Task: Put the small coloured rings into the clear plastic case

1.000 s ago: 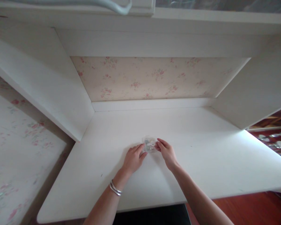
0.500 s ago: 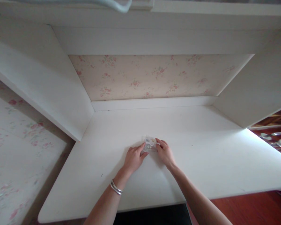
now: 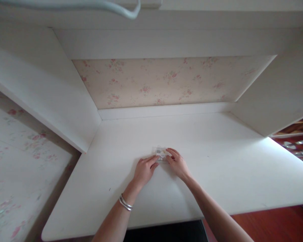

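A small clear plastic packet (image 3: 162,153) with white and grey pieces in or on it lies on the white desk (image 3: 131,134). My left hand (image 3: 145,170) presses its fingertips on the packet's lower left part, its thumb just below. From the right, my right hand (image 3: 177,163) grips the packet's edge between thumb and fingers. Fingertips cover both sides of the packet, and I cannot make out exactly what the pieces are. Two silvery bangles circle my left wrist.
White side panels (image 3: 40,80) and a shelf edge above frame the desk, with floral wallpaper (image 3: 154,82) behind. A pale cable (image 3: 111,7) hangs at the top. A black seat (image 3: 166,232) is under the front edge; a small dark mark (image 3: 109,189) lies left.
My left fingertips have moved slightly right, further onto the packet. My right fingers have shifted a little left over its edge. The view has tilted slightly.
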A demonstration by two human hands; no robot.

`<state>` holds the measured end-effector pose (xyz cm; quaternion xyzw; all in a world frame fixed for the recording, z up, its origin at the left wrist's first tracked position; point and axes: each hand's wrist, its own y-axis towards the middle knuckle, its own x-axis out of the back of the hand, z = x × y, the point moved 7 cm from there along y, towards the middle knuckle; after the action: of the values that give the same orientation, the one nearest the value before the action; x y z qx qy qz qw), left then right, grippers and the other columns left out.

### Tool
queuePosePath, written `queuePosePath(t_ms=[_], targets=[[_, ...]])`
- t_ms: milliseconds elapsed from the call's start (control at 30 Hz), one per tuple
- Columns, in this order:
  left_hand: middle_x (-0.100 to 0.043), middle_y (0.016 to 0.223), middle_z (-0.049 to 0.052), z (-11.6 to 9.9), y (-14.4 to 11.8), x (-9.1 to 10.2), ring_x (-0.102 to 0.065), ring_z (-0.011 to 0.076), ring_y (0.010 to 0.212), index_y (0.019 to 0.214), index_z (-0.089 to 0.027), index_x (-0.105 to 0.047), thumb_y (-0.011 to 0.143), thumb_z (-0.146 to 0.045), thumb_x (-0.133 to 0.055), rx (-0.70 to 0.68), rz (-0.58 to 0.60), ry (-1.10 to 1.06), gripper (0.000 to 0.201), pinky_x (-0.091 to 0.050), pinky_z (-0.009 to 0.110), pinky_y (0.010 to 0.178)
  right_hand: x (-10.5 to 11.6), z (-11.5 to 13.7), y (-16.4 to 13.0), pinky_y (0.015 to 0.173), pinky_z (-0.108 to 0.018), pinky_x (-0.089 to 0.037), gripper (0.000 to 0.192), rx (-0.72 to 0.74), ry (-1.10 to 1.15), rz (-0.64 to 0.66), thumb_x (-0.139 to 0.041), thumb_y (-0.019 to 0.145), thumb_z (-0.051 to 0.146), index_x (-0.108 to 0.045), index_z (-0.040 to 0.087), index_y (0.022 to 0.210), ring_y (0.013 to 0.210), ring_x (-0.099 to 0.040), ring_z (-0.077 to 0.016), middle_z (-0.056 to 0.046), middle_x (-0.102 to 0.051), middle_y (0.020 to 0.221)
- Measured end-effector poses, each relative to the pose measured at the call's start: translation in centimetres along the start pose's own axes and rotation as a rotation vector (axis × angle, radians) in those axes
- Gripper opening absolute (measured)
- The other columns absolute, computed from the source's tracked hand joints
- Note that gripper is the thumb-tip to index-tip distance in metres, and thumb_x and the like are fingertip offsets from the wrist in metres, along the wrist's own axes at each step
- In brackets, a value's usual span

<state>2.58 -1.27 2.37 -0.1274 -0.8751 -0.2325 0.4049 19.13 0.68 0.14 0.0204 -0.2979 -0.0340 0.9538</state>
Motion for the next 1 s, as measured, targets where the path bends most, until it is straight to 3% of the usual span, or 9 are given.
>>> queuePosePath(t_ms=[100, 400, 533, 667, 833, 1000], targets=[[-0.061, 0.12, -0.001, 0.1, 0.0, -0.1, -0.059, 0.0177, 0.107, 0.124, -0.033, -0.053, 0.089, -0.023, -0.05, -0.005, -0.009, -0.018, 0.037, -0.049, 0.034, 0.089, 0.0, 0.0, 0.2, 0.07, -0.027, -0.05, 0.035, 0.02, 0.013, 0.014, -0.049, 0.081, 0.031, -0.058, 0.023, 0.114, 0.068, -0.06, -0.0107, -0.004, -0.056, 0.121], [-0.046, 0.137, 0.003, 1.0, 0.4, -0.1, -0.058, 0.0188, 0.109, 0.117, -0.031, -0.059, 0.089, -0.037, -0.048, 0.032, 0.024, -0.009, 0.03, -0.048, 0.036, 0.093, 0.2, -0.6, 0.5, 0.074, -0.029, -0.05, 0.036, 0.029, 0.019, 0.025, -0.047, 0.085, 0.035, -0.058, 0.024, 0.118, 0.071, -0.06, -0.0121, -0.005, -0.058, 0.121], [-0.039, 0.142, 0.004, 0.9, 1.6, 0.6, -0.044, 0.0202, 0.125, 0.127, -0.026, -0.05, 0.087, -0.043, -0.05, -0.005, 0.007, -0.009, 0.044, -0.039, 0.037, 0.104, 0.2, -0.4, 0.5, 0.076, -0.029, -0.05, 0.037, 0.054, 0.021, 0.052, -0.046, 0.086, 0.036, -0.058, 0.023, 0.119, 0.07, -0.06, -0.0116, -0.006, -0.057, 0.122], [-0.043, 0.14, 0.007, 1.3, 2.5, -0.1, -0.04, 0.0216, 0.127, 0.137, -0.023, -0.036, 0.086, -0.047, -0.05, -0.046, 0.1, 0.05, 0.058, -0.035, 0.04, 0.106, 0.4, -0.1, 0.5, 0.077, -0.029, -0.049, 0.037, 0.092, 0.013, 0.055, -0.047, 0.086, 0.035, -0.058, 0.023, 0.119, 0.079, -0.062, -0.0136, -0.006, -0.056, 0.124], [-0.043, 0.14, 0.006, 1.8, 2.5, -0.5, -0.04, 0.0218, 0.127, 0.138, -0.024, -0.035, 0.086, -0.051, -0.046, -0.029, 0.138, 0.087, 0.06, -0.034, 0.039, 0.105, 0.3, 0.0, 0.5, 0.079, -0.029, -0.05, 0.038, 0.101, 0.005, 0.077, -0.047, 0.086, 0.033, -0.058, 0.024, 0.121, 0.087, -0.062, -0.0152, -0.005, -0.054, 0.127], [-0.04, 0.142, 0.006, 1.8, 2.4, -0.7, -0.038, 0.0221, 0.129, 0.139, -0.024, -0.033, 0.087, -0.054, -0.043, -0.003, 0.188, 0.108, 0.061, -0.033, 0.04, 0.106, 0.1, 0.2, 0.6, 0.094, -0.034, -0.045, 0.039, 0.13, -0.064, 0.079, -0.046, 0.086, 0.031, -0.057, 0.023, 0.122, 0.11, -0.055, -0.0197, -0.006, -0.052, 0.131]])
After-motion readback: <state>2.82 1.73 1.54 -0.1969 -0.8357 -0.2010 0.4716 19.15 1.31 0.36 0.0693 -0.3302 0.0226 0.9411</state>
